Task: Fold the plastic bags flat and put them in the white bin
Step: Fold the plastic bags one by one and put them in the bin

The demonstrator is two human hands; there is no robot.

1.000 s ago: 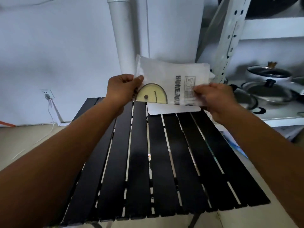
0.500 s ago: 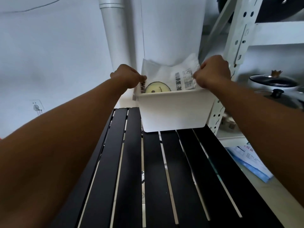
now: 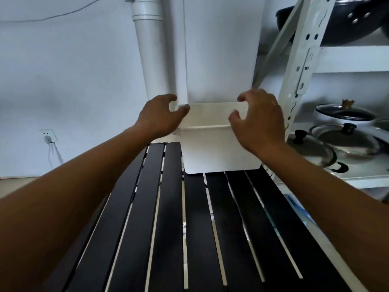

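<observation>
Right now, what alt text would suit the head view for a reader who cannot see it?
Two bare hands, left and right, hover open at either side of a white bin standing at the far end of a black slatted table; no bag is visible from this angle. A shelf with pan lids stands at right.

No text, label, brand, number or sign can be read anywhere in this view. The white bin (image 3: 221, 148) shows a plain front wall with no print, the black slats of the bench (image 3: 164, 228) carry no marking, and the white metal rack (image 3: 299, 66) shows only punched holes. The pot lids (image 3: 345, 135) on the shelf and the wall socket (image 3: 48, 135) bear no lettering that can be made out.
</observation>
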